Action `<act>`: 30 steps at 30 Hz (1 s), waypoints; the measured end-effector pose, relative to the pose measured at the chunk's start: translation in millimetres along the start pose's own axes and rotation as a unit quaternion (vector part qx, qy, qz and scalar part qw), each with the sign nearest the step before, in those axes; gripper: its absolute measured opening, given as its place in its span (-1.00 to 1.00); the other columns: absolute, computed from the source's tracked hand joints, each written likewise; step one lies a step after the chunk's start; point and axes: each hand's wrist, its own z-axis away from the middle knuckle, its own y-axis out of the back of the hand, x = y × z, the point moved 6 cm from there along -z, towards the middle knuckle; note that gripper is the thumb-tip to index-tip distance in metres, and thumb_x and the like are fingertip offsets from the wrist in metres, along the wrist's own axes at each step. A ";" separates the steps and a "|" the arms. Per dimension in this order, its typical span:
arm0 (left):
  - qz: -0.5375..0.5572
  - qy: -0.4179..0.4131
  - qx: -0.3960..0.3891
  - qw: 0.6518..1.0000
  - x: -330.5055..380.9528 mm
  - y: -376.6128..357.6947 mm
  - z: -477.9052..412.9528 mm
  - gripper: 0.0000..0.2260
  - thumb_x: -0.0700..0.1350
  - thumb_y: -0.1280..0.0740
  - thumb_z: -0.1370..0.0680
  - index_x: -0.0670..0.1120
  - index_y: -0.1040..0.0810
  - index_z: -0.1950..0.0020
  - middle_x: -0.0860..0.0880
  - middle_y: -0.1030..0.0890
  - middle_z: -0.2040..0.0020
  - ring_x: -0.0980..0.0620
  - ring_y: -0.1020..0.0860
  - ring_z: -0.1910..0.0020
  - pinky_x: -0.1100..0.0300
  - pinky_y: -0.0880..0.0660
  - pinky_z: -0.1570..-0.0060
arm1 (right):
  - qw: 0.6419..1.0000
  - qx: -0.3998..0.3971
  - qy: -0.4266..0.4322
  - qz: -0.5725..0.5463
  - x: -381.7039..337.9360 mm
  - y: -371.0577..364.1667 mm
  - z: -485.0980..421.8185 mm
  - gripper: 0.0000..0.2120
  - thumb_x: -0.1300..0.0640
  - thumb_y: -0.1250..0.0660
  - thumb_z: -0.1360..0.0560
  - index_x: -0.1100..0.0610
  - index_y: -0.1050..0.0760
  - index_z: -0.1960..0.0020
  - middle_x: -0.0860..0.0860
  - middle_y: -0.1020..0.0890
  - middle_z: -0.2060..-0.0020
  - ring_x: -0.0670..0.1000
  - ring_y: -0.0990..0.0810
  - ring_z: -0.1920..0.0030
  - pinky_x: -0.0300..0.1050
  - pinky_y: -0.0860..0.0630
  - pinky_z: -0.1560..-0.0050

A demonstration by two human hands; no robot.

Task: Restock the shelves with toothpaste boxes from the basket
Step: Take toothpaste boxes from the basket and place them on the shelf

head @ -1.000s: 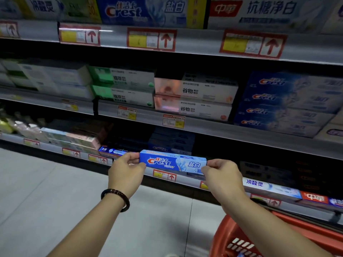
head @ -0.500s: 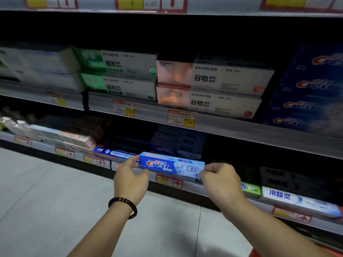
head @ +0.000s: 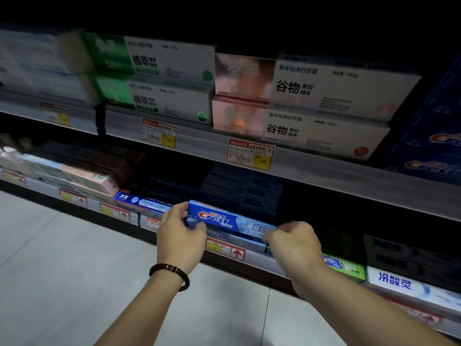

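Note:
A long blue Crest toothpaste box (head: 224, 219) is held lengthwise at the front edge of the low shelf (head: 252, 257). My left hand (head: 179, 238) pinches its left end, thumb below and fingers on top. My right hand (head: 294, 243) grips its right end with curled fingers. The box lies just above another pale blue box on the shelf front; behind it stands a dark stack of similar blue boxes (head: 239, 193). The basket is out of view.
The shelf above (head: 324, 171) carries green-and-white boxes (head: 154, 78) and pink-and-white boxes (head: 299, 108); blue Crest boxes (head: 434, 151) stand far right. A green box (head: 346, 267) and a white-blue box (head: 404, 285) lie right of my hands. Grey floor tiles (head: 74, 270) spread below.
The view has dropped and closed in on the low shelf; the red basket has left the frame. Both hands have carried the Crest box forward to the shelf front.

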 end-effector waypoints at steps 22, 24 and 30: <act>-0.329 -0.136 0.018 0.934 -16.5 -2.1 8.5 -0.42 -0.21 -0.46 -0.58 -0.02 -0.31 -0.54 -0.02 -0.45 -0.41 -0.08 -0.57 -0.27 0.33 -0.62 0.16 | 0.993 -0.032 -0.032 -0.105 11.4 -13.1 -6.7 -0.91 0.18 -0.49 -0.45 0.20 -0.63 0.12 0.06 -0.60 0.40 0.07 -0.55 0.32 0.09 -0.54 0.17; -0.341 -0.141 0.021 0.929 -15.1 -3.5 8.7 -0.41 -0.20 -0.45 -0.59 -0.05 -0.30 -0.58 -0.03 -0.42 -0.44 -0.02 -0.53 -0.29 0.43 -0.54 0.20 | 0.993 -0.033 -0.035 -0.107 10.5 -12.7 -5.5 -0.91 0.19 -0.50 -0.46 0.19 -0.62 0.13 0.09 -0.66 0.32 0.10 -0.64 0.24 0.16 -0.66 0.02; -0.354 -0.147 0.016 0.923 -14.0 -6.6 5.7 -0.38 -0.19 -0.45 -0.58 -0.05 -0.30 -0.59 -0.03 -0.43 -0.44 -0.07 -0.55 -0.28 -0.03 -0.65 -0.15 | 0.993 -0.024 -0.030 -0.110 8.5 -12.4 -6.1 -0.91 0.19 -0.50 -0.48 0.17 -0.60 0.08 0.10 -0.70 0.21 0.10 -0.70 0.16 0.28 -0.68 -0.09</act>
